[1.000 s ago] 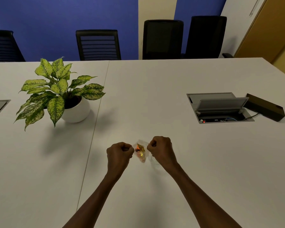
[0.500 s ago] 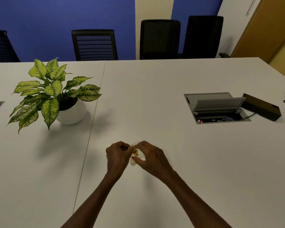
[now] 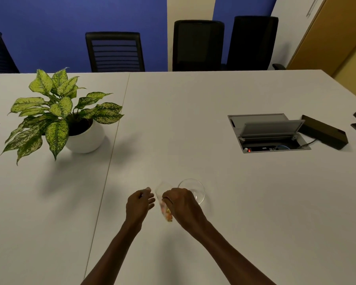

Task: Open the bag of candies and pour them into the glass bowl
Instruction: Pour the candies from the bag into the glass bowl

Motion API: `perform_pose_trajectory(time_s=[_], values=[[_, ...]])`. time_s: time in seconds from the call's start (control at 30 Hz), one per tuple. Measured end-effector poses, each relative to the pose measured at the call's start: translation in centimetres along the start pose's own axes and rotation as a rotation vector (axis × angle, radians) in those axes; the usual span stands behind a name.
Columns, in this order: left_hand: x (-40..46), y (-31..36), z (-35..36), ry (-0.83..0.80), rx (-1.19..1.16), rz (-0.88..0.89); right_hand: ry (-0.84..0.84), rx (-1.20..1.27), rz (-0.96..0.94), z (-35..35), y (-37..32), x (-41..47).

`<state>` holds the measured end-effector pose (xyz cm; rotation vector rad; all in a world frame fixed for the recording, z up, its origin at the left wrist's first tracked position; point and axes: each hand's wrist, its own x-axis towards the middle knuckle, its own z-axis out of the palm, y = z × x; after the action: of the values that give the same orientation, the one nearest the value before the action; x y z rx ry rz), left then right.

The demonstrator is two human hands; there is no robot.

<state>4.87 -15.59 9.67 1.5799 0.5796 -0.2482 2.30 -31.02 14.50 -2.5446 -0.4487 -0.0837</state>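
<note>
Seen from above, looking down on a white table [image 3: 214, 112]. Near the lower middle, right hand [image 3: 182, 204] closed around a small clear bag [image 3: 164, 202], mouth end pointing up toward 12 o'clock, bright orange and yellow candies [image 3: 168, 215] bunched at the low end by 6 o'clock. Left hand [image 3: 139, 203] just beside the bag at its 9 o'clock, fingers loosely spread and partly open; something small and pale pinched near the thumb tip, too blurred to identify. Glass bowl [image 3: 193, 189] standing on the table at 2 o'clock from the bag, partly hidden behind the right knuckles, apparently holding nothing. Potted plant [image 3: 60, 114] in a white pot far off at 10 o'clock. Open cable hatch [image 3: 268, 133] set into the table at 2 o'clock, a dark flat box [image 3: 323, 131] beside it. Black chairs [image 3: 197, 45] against a blue wall [image 3: 49, 27] at 12 o'clock.
</note>
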Motion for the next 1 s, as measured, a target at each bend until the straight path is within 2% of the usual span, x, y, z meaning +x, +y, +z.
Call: perform_pose_trajectory(time_s=[0.17, 0.3, 0.4, 0.63, 0.87, 1.0], values=[[0.4, -2.9, 1.2, -0.186, -0.314, -0.467, 0.113, 0.211, 0.094, -0.5, -0.1, -0.5], [0.4, -2.6, 1.9, -0.38, -0.714, -0.662, 0.155, 0.446, 0.25, -1.0, 1.0, -0.6], [0.7, -2.1, 2.2, -0.366, -0.786, -0.663, 0.197, 0.575, 0.394, -1.3, 2.8, -0.6], [1.3, -1.9, 3.5, -0.297, -0.644, -0.611, 0.194, 0.759, 0.748, -0.6, 7.7, -0.9], [1.7, -2.0, 5.9, -0.212, -0.449, -0.536, 0.152, 0.721, 0.87, 0.8, 11.0, -0.7], [1.7, -1.6, 6.8, -0.179, -0.424, -0.539, 0.142, 0.733, 0.922, 1.8, 12.4, -0.4]])
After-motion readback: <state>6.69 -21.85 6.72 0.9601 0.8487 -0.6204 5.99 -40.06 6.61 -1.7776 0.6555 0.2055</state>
